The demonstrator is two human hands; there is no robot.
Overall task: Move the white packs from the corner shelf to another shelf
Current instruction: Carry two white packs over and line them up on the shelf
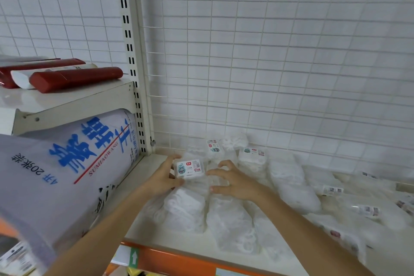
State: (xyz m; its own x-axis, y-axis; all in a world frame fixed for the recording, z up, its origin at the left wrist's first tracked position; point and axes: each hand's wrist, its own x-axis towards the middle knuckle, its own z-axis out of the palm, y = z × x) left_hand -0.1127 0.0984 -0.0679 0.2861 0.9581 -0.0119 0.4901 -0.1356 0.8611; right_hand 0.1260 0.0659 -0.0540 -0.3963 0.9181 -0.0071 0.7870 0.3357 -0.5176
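Left hand [164,178] pinches the labelled white pack [190,168] by its left end in the shelf corner — its long axis runs across toward my right hand [233,182], curled loosely, holding nothing.

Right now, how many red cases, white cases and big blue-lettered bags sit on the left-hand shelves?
Red cases: 2, front one, back one
White case: 1, lying between the red ones
Blue-lettered bag: 1, under that shelf
Total: 4
The white packs on the corner shelf overlap too much to count.
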